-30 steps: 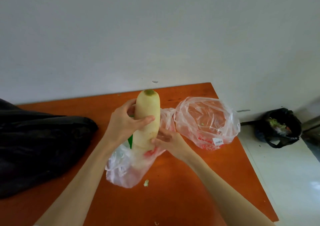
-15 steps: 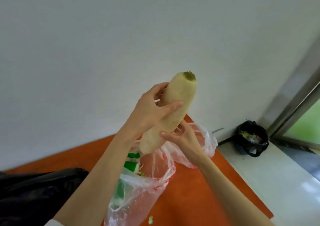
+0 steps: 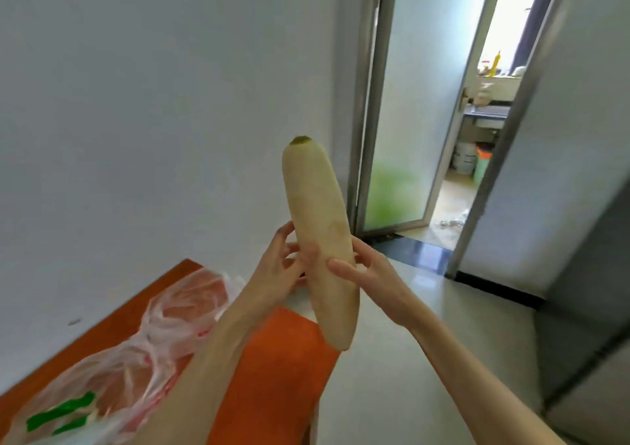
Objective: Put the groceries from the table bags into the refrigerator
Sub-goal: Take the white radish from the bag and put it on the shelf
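Head view: both hands hold 1 long white radish (image 3: 318, 240) upright in the air, its green-tipped stem end up, its blunt lower end hanging past the table's right edge, over the floor. The left hand (image 3: 283, 267) has its fingers loosely spread and curled against the radish's left side, about halfway down. The right hand (image 3: 366, 274) presses its thumb across the front and wraps its other fingers behind, so the radish is pinched between them. Neither hand is flat or slack; the right seems to carry most of the weight.

The table (image 3: 272, 369) is orange. 2 thin clear bags (image 3: 163, 335) lie on it toward its left and far side, crumpled and open, with red and green print; what is left inside I cannot tell.

Judged from this, the step in hand is carrying the radish off, out of the bag and away from the table. A grey panel (image 3: 586, 308) at the right may be the refrigerator, but that is not certain. The next move calls for 1 hand to take the radish alone, freeing the other to open a door.
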Demonstrator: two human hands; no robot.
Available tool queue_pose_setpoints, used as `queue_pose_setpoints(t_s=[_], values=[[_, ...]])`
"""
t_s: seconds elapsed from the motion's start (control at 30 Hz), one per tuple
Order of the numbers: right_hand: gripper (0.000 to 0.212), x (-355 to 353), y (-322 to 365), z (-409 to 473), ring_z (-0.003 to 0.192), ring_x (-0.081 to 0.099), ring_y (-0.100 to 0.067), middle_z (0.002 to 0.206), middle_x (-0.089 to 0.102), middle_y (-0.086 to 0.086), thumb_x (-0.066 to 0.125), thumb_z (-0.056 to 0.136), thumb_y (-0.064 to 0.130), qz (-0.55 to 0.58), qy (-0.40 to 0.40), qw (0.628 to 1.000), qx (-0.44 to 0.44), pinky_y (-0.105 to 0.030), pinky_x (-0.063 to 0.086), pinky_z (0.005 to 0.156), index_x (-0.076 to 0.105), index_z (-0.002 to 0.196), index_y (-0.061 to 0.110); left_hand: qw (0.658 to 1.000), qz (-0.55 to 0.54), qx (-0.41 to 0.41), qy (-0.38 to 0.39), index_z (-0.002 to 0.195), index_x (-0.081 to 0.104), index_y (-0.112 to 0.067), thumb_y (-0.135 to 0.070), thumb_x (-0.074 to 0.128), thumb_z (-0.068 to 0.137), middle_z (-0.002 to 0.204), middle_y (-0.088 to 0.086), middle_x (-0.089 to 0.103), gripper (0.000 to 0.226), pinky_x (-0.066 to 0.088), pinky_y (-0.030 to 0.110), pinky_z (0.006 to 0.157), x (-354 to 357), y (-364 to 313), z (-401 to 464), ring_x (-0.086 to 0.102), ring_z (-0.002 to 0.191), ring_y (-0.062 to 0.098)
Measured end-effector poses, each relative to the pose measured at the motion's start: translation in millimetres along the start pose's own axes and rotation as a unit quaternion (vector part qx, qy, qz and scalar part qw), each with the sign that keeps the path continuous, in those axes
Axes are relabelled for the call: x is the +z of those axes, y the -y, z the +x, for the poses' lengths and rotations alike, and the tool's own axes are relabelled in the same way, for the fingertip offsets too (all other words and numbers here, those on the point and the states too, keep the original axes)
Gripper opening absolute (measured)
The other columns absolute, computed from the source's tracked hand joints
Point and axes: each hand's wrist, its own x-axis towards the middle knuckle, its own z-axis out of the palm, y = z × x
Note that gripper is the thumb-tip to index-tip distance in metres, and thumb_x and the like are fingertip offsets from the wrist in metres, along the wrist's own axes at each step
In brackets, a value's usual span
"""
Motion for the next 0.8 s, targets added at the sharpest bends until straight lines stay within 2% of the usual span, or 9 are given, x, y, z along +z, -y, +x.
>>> queue_pose_setpoints(t_s=[0.07, 0.13, 0.23, 0.3, 0.4, 0.53, 0.6, 0.73, 0.8], values=[[0.042, -59, 3, -33, 0.099, 0.053, -0.001, 0.108, 0.053, 0.020, 0.063, 0.084, 0.038, -0.034, -0.018, 0.999, 0.025, -0.015, 0.046, 0.071, 0.040, 0.119, 0.043, 0.999, -0.023, 0.012, 0.034, 0.132, 0.032, -0.031, -0.046, 0.053, 0.077, 0.123, 0.002, 0.056, 0.060, 0.057, 0.032, 0.080, 61, -6, 4, 0.062, 0.106, 0.017], [0.058, -117, 0, -71, 0.106, 0.052, -0.004, 0.117, 0.053, 0.015, 0.068, 0.081, 0.040, -0.060, -0.031, 0.997, 0.047, -0.019, 0.046, 0.080, 0.038, 0.131, 0.039, 0.996, -0.060, 0.011, 0.068, 0.133, 0.035, -0.027, -0.046, 0.050, 0.078, 0.117, 0.000, 0.060, 0.060, 0.058, 0.027, 0.071, 122, -10, 5, 0.063, 0.102, 0.016], [0.054, -196, -6, -137, 0.106, 0.055, -0.004, 0.118, 0.052, 0.020, 0.071, 0.077, 0.044, -0.088, -0.074, 0.991, 0.065, -0.019, 0.049, 0.076, 0.038, 0.118, 0.057, 0.988, -0.107, -0.012, 0.113, 0.134, 0.040, -0.020, -0.049, 0.052, 0.076, 0.103, -0.004, 0.067, 0.065, 0.057, 0.032, 0.068, 215, -13, -1, 0.067, 0.093, 0.015], [0.047, -238, -8, -183, 0.103, 0.058, -0.007, 0.117, 0.054, 0.018, 0.071, 0.076, 0.044, -0.081, -0.134, 0.985, 0.070, -0.022, 0.052, 0.077, 0.044, 0.113, 0.051, 0.980, -0.135, -0.029, 0.145, 0.132, 0.042, -0.021, -0.047, 0.051, 0.080, 0.097, -0.006, 0.070, 0.059, 0.057, 0.035, 0.068, 275, -15, -8, 0.069, 0.089, 0.016], [0.061, -291, -11, -246, 0.106, 0.058, -0.011, 0.122, 0.055, 0.009, 0.066, 0.068, 0.058, -0.094, -0.217, 0.968, 0.077, -0.030, 0.052, 0.088, 0.045, 0.122, 0.038, 0.967, -0.158, -0.037, 0.195, 0.130, 0.043, -0.020, -0.042, 0.047, 0.088, 0.106, -0.003, 0.067, 0.048, 0.057, 0.037, 0.070, 358, -24, -18, 0.069, 0.090, 0.017], [0.054, -354, -12, -324, 0.103, 0.055, 0.005, 0.118, 0.052, 0.023, 0.070, 0.080, 0.038, -0.092, -0.259, 0.958, 0.086, -0.016, 0.047, 0.086, 0.039, 0.123, 0.049, 0.954, -0.151, -0.023, 0.259, 0.134, 0.038, -0.019, -0.044, 0.048, 0.087, 0.119, 0.009, 0.060, 0.055, 0.058, 0.038, 0.073, 457, -39, -25, 0.066, 0.093, 0.022], [0.061, -382, -15, -358, 0.099, 0.053, 0.013, 0.118, 0.050, 0.024, 0.071, 0.080, 0.029, -0.091, -0.286, 0.949, 0.093, -0.007, 0.045, 0.080, 0.037, 0.130, 0.043, 0.943, -0.150, -0.008, 0.298, 0.135, 0.037, -0.019, -0.045, 0.051, 0.080, 0.119, 0.008, 0.060, 0.062, 0.058, 0.037, 0.072, 504, -48, -28, 0.066, 0.095, 0.023], [0.061, -434, -31, -410, 0.109, 0.054, -0.004, 0.125, 0.054, 0.006, 0.076, 0.076, 0.027, -0.094, -0.403, 0.905, 0.096, -0.017, 0.049, 0.086, 0.043, 0.127, 0.030, 0.919, -0.157, 0.018, 0.361, 0.127, 0.041, -0.025, -0.040, 0.054, 0.078, 0.101, -0.011, 0.065, 0.053, 0.056, 0.026, 0.063, 591, -66, -37, 0.068, 0.090, 0.008], [0.061, -463, -38, -429, 0.112, 0.054, -0.009, 0.125, 0.056, 0.005, 0.075, 0.075, 0.029, -0.093, -0.446, 0.886, 0.087, -0.026, 0.050, 0.092, 0.046, 0.128, 0.027, 0.910, -0.160, 0.028, 0.381, 0.128, 0.042, -0.022, -0.040, 0.056, 0.076, 0.098, -0.010, 0.066, 0.057, 0.056, 0.027, 0.064, 634, -76, -36, 0.067, 0.091, 0.007]])
